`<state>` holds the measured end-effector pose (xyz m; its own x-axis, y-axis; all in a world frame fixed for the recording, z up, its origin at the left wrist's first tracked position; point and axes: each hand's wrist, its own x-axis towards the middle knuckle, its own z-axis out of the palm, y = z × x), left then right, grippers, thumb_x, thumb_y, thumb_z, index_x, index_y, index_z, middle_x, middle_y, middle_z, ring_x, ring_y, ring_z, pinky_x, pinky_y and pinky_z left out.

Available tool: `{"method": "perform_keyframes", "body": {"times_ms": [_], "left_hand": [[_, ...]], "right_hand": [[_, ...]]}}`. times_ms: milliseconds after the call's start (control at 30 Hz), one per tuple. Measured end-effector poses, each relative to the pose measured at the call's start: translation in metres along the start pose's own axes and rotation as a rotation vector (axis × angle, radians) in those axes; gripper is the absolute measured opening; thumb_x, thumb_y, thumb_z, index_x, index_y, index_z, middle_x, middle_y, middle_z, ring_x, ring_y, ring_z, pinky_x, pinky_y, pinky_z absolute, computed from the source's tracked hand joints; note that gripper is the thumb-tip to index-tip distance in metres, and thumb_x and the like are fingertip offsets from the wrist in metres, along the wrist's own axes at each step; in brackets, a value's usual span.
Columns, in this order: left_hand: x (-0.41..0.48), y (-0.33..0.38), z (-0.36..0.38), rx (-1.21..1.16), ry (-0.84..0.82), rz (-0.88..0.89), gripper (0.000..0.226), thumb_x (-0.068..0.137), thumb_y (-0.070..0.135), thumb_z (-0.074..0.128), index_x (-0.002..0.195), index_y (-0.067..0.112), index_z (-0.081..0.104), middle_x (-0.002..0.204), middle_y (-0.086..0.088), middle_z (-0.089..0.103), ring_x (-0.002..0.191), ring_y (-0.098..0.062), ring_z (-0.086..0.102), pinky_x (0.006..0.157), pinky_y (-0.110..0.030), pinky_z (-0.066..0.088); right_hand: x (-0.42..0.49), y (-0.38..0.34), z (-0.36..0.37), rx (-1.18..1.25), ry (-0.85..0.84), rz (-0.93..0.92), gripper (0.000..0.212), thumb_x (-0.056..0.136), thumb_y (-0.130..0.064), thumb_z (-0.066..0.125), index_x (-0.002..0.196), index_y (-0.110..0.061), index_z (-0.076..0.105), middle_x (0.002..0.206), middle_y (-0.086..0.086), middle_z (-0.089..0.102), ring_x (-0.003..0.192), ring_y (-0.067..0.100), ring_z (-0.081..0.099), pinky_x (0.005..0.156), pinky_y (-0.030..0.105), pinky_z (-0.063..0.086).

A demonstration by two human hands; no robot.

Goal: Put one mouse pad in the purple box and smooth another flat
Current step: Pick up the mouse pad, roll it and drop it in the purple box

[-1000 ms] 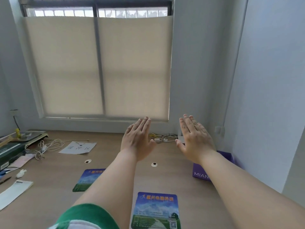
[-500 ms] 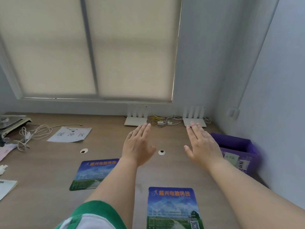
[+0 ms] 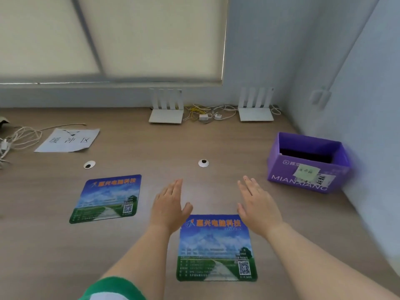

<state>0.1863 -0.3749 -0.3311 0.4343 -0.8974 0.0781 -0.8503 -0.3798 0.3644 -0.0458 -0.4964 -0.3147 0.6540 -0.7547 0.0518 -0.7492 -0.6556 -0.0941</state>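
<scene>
Your left hand (image 3: 171, 207) is flat and open, fingers together, palm down, with nothing in its grip. Your right hand (image 3: 257, 204) is the same: flat, open, and holding nothing. Both hands are out in front of you over the brown desk (image 3: 216, 144), side by side with a gap between them. You cannot tell from here if they touch the desk.

One mouse pad (image 3: 216, 250) lies flat on the desk right in front of you. It has blue sky, a green field and a path on it. Its far edge sits between your two wrists, and your left thumb is just at its top left corner. The other mouse pad (image 3: 106, 199) has the same picture. It lies flat too, off to the left of your left hand, turned a little.

The purple box (image 3: 307, 163) stands on the desk to the right, near the wall, past your right hand. It is open at the top and looks dark inside. It has a small green note stuck on its front.

Two little white discs with black middles (image 3: 203, 163) lie on the desk past your hands. A sheet of paper (image 3: 68, 140) with writing lies far left, beside some white cords (image 3: 19, 137). Two white routers (image 3: 166, 109) stand at the back under the window.
</scene>
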Motion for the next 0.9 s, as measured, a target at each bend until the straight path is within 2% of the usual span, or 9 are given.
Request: {"method": "perform_keyframes", "body": {"times_ms": [133,233,367,533,633,700,767,833,900], "left_hand": [[-0.004,-0.001,0.039,-0.06,-0.065,-0.16,0.077,0.086,0.041,0.051,0.152,0.017,0.018,0.152,-0.003,0.038,0.137,-0.023,0.034,0.111,-0.04,0.032],[-0.012,0.0,0.068,-0.11,-0.101,-0.265,0.074,0.087,0.042,0.054,0.15,0.017,0.023,0.142,-0.003,0.049,0.128,-0.024,0.044,0.104,-0.041,0.038],[-0.031,-0.004,0.099,-0.269,-0.179,-0.409,0.067,0.087,0.034,0.059,0.146,0.018,0.033,0.139,-0.002,0.052,0.125,-0.022,0.048,0.103,-0.041,0.041],[-0.045,-0.018,0.119,-0.41,-0.229,-0.536,0.056,0.087,0.026,0.058,0.139,0.014,0.044,0.133,-0.008,0.052,0.119,-0.022,0.052,0.103,-0.043,0.043],[-0.048,-0.027,0.124,-0.436,-0.251,-0.613,0.054,0.088,0.024,0.057,0.138,0.008,0.045,0.131,-0.011,0.053,0.116,-0.025,0.055,0.101,-0.042,0.044],[-0.05,-0.033,0.129,-0.405,-0.244,-0.629,0.053,0.087,0.025,0.058,0.135,0.005,0.048,0.125,-0.011,0.057,0.113,-0.026,0.056,0.099,-0.041,0.044],[-0.053,-0.037,0.133,-0.407,-0.24,-0.643,0.043,0.087,0.026,0.057,0.124,0.005,0.056,0.114,-0.008,0.06,0.105,-0.024,0.057,0.093,-0.036,0.044],[-0.054,-0.038,0.135,-0.406,-0.229,-0.637,0.024,0.086,0.028,0.055,0.101,0.01,0.063,0.097,-0.003,0.062,0.09,-0.023,0.058,0.081,-0.034,0.045],[-0.054,-0.041,0.141,-0.44,-0.206,-0.636,0.027,0.08,0.034,0.05,0.084,0.01,0.062,0.079,-0.007,0.065,0.077,-0.027,0.059,0.069,-0.041,0.049]], "right_hand": [[0.001,0.019,0.036,0.07,-0.071,-0.005,0.063,0.089,-0.032,0.046,0.146,-0.009,0.028,0.154,0.011,0.031,0.142,0.027,0.026,0.111,0.04,0.031],[-0.007,0.03,0.065,0.113,-0.171,-0.01,0.061,0.093,-0.034,0.04,0.148,-0.012,0.022,0.156,0.007,0.025,0.144,0.023,0.02,0.115,0.038,0.024],[-0.023,0.039,0.098,0.16,-0.314,0.042,0.061,0.094,-0.035,0.037,0.149,-0.015,0.02,0.157,0.004,0.024,0.143,0.021,0.022,0.117,0.036,0.023],[-0.035,0.043,0.124,0.278,-0.415,0.196,0.051,0.093,-0.031,0.038,0.141,-0.015,0.036,0.142,0.005,0.045,0.127,0.023,0.043,0.104,0.037,0.04],[-0.041,0.045,0.133,0.42,-0.402,0.334,0.038,0.088,-0.027,0.041,0.123,-0.02,0.052,0.122,0.004,0.059,0.111,0.022,0.054,0.09,0.036,0.048],[-0.045,0.044,0.137,0.49,-0.365,0.436,0.03,0.087,-0.021,0.046,0.114,-0.014,0.057,0.114,0.009,0.062,0.105,0.026,0.057,0.088,0.039,0.049],[-0.047,0.041,0.141,0.588,-0.302,0.571,0.031,0.088,-0.019,0.049,0.116,-0.008,0.059,0.115,0.012,0.064,0.101,0.027,0.06,0.089,0.041,0.049],[-0.048,0.038,0.145,0.675,-0.247,0.682,0.034,0.09,-0.018,0.05,0.121,-0.008,0.058,0.118,0.011,0.065,0.103,0.027,0.061,0.093,0.041,0.049],[-0.048,0.034,0.147,0.738,-0.221,0.74,0.033,0.091,-0.017,0.05,0.121,-0.008,0.059,0.118,0.01,0.066,0.104,0.026,0.061,0.093,0.039,0.048]]}}
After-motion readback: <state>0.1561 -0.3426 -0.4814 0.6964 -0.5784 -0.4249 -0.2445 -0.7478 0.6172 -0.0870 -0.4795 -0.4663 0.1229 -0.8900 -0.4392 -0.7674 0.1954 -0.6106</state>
